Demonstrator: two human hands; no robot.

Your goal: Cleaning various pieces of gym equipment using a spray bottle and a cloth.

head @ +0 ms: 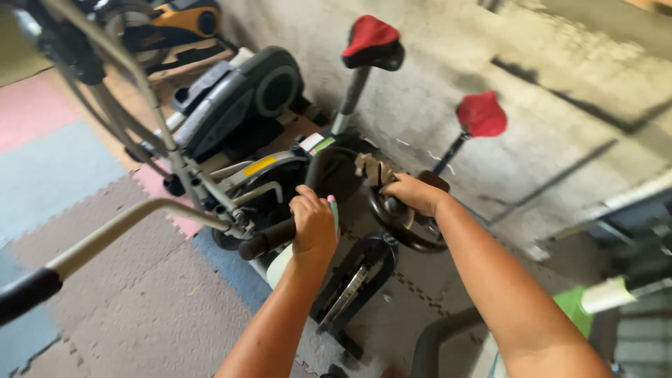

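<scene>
— Foam floor mats [126,294], grey, blue and pink, cover the ground, and the nearest free space is on the left, under a long grey handle bar with a black tip [84,246].

— Where are the hands?

— Both are on the exercise bike in the middle. Left hand [313,225] is closed around the black foam grip [266,240]; a thin light green stick [333,210] stands up beside its fingers. Right hand [414,192] is curled over the black curved handlebar [402,227], near a tan strap piece [374,170].

— Which way does the grip point?

— Its long axis goes from near left to far right, a little upward, and the free end points left.

— Any containers?

— I cannot see one. Something white is below the left hand, but I cannot tell what it is.

— And further?

— Behind the bike is a red saddle [371,38] on its post, a second red saddle [481,114] to the right, a grey elliptical machine [238,98] on the left, then the concrete wall [560,105]. Space there is narrow.
</scene>
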